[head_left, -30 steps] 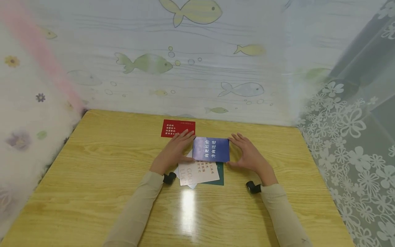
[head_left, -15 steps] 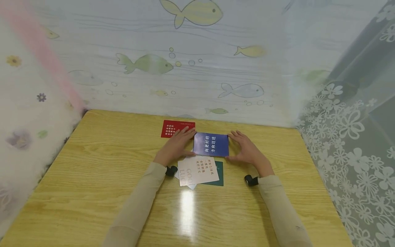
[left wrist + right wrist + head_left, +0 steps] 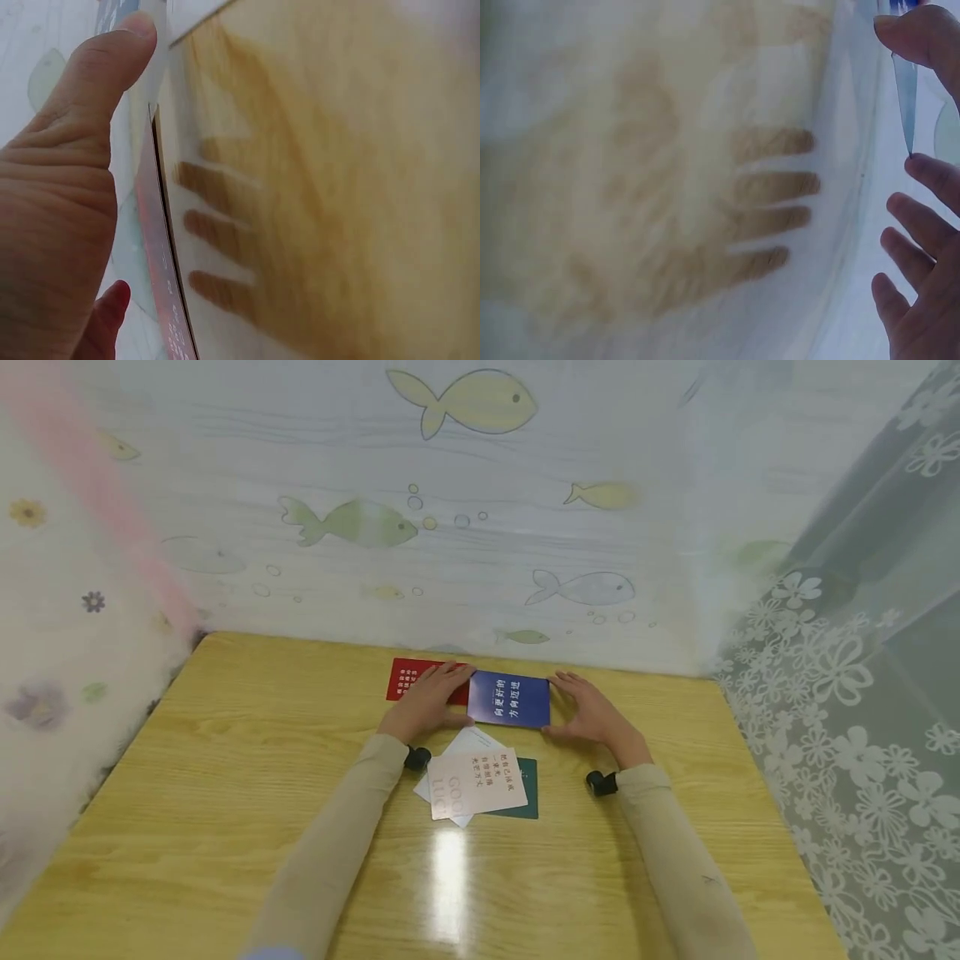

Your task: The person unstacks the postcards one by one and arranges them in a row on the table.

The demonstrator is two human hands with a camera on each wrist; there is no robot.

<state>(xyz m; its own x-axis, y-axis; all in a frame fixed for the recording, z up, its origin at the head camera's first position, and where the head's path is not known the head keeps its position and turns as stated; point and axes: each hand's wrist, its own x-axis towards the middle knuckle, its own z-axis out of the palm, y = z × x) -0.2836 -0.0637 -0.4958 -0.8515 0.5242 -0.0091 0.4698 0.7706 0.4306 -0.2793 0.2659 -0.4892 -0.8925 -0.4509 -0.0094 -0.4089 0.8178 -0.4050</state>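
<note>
A blue card (image 3: 509,700) with white writing sits near the table's far edge, between my two hands. My left hand (image 3: 427,702) holds its left short edge between thumb and fingers, and those fingers lie over a red card (image 3: 405,678). My right hand (image 3: 590,716) holds the right short edge. In the right wrist view the blue card's edge (image 3: 905,97) spans from the thumb to the index finger of my right hand (image 3: 922,315). The left wrist view shows my left hand (image 3: 52,210) with its thumb out beside the red card (image 3: 159,255).
A loose pile lies nearer to me on the wooden table (image 3: 225,777): a pale pink card (image 3: 476,783) on top, a white card (image 3: 467,745) and a dark green card (image 3: 529,797) under it. Fish-patterned and flowered curtains close in the table at the back and sides.
Both hands have moved the blue card away from me, off the pile and up beside the red card. The left fingers now cover more of the red card.
</note>
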